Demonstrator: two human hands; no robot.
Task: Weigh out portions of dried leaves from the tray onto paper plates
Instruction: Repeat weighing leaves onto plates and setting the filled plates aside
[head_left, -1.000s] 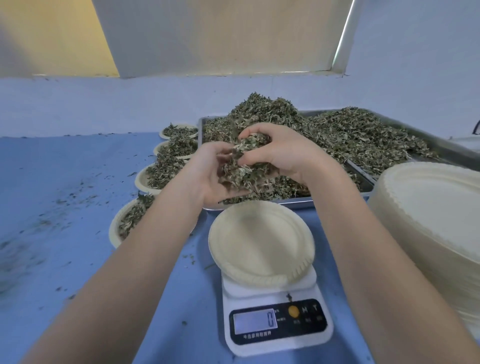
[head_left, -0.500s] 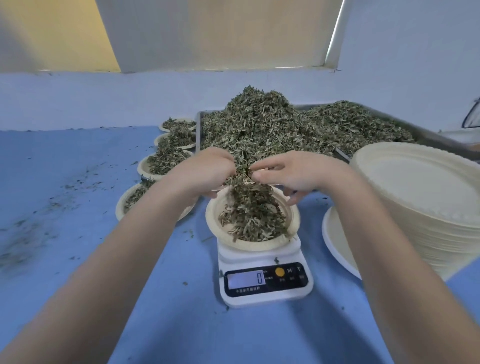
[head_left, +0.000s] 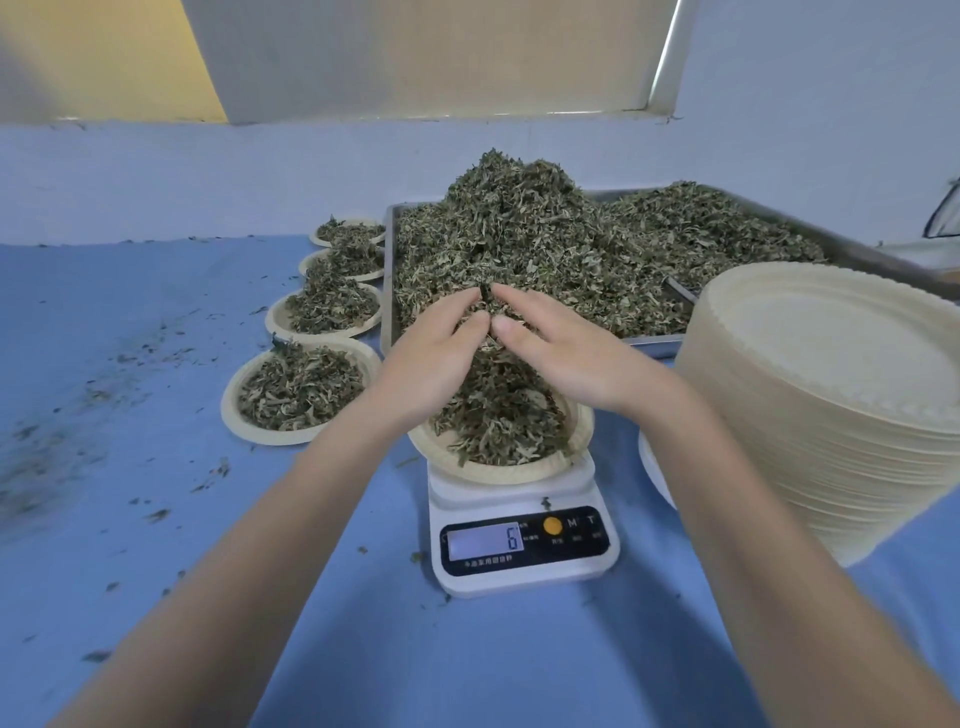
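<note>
- We judge the portioning step is under way: a heap of dried leaves (head_left: 501, 415) lies on the paper plate (head_left: 519, 470) that sits on the white scale (head_left: 522, 540), just beneath both hands.
- Our left hand (head_left: 436, 345) and right hand (head_left: 550, 343) hang above that plate with fingers nearly straight and tips almost meeting; a few leaves cling between them, but neither hand closes round anything.
- Beyond the fingertips, the metal tray (head_left: 660, 347) carries a tall mound of crumpled, flaky green-brown leaves.
- The scale display (head_left: 485, 540) shows what looks like a 6, so next we likely add or remove small pinches until the reading settles.
- Left of the left hand, four filled plates (head_left: 301, 397) line the blue worktop (head_left: 156, 415), which is scattered with leaf crumbs; right of the right hand stands a stack of ridged cream plates (head_left: 831, 395).
</note>
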